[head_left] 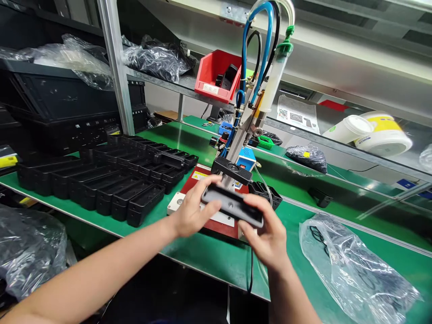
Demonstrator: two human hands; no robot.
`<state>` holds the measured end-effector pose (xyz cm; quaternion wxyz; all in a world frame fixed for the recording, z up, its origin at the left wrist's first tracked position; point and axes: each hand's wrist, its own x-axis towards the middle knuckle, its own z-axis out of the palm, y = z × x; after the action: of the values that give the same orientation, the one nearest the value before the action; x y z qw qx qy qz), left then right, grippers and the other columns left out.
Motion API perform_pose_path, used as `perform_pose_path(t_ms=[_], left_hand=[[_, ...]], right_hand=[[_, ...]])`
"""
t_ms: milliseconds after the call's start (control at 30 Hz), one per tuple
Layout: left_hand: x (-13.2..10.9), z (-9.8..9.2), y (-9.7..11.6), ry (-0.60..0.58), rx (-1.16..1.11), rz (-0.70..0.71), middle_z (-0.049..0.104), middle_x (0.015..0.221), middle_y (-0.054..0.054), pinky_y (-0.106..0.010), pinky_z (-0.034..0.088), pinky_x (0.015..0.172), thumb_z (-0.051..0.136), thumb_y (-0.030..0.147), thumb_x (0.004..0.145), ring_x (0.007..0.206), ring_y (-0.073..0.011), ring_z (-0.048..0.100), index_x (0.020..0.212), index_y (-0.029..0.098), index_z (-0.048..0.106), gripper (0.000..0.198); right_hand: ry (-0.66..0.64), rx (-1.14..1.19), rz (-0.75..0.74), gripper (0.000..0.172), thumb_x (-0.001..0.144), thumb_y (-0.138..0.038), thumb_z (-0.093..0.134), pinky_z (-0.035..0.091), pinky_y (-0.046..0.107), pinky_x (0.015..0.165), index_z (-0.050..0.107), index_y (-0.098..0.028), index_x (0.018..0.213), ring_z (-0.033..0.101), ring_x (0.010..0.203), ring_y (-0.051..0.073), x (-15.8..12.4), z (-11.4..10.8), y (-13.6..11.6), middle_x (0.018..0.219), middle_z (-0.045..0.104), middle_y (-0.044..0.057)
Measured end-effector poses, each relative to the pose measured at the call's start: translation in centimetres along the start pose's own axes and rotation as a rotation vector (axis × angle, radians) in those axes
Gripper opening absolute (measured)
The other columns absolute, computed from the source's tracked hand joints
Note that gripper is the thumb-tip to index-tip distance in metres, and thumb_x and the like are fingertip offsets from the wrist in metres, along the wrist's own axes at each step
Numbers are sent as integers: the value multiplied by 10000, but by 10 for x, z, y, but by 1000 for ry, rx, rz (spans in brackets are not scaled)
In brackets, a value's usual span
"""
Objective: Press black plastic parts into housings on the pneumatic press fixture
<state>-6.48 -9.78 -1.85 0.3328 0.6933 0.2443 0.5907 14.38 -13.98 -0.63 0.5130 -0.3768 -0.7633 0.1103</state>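
Both hands hold one long black plastic housing above the green bench's front edge. My left hand grips its left end with fingers curled over the top. My right hand wraps its right end from below. Just behind the part stands a dispensing fixture with blue and black hoses and a white syringe, over a red-and-white base plate. A second black part sits on the fixture's foot.
Rows of black plastic housings fill the bench's left side. A clear plastic bag lies at the right. A red bin sits on the shelf behind, beside bagged black parts. White tubs lie at far right.
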Motion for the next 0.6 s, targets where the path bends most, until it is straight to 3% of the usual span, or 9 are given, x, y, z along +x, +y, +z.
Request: perform_pose_path(t_ms=[100,200,333,467,600], left_hand=[[71,-3,-18,-22,169,76,585,1225,-111,-373,364,1036,493,421,926,1141,-244,522,1281,164,542,440],[112,-2,-44,2,250,14,604,1198,-91,-404,335,1062,401,429,957,1179,-246,494,1208,183,588,399],[124,4,-65,24,87,-68,634,1111,-80,-368,397,985,346,461,959,1077,-231,546,1113,172,615,424],[122,11,-67,49,-36,-88,631,933,-42,-303,444,809,381,466,929,858,-185,563,1010,169,617,387],[124,14,-68,74,-8,-67,593,816,-22,-277,418,704,379,444,919,730,-159,513,953,165,629,376]], right_hand=[[106,-59,5,621,819,-326,685,459,452,998,436,-251,1382,577,1123,247,54,-5,19,1223,598,104],[111,-142,47,574,795,-389,687,447,484,1010,523,-209,1314,579,1125,266,88,-3,40,1226,615,112],[107,-69,121,467,800,-442,663,473,466,972,612,-178,1183,600,1092,269,95,5,58,1185,644,117],[155,-16,173,465,813,-454,655,521,399,858,600,-194,1196,634,994,239,86,14,61,1159,655,97],[294,-73,166,399,853,-486,596,519,345,753,637,-187,1114,636,863,204,87,24,60,1036,686,69]])
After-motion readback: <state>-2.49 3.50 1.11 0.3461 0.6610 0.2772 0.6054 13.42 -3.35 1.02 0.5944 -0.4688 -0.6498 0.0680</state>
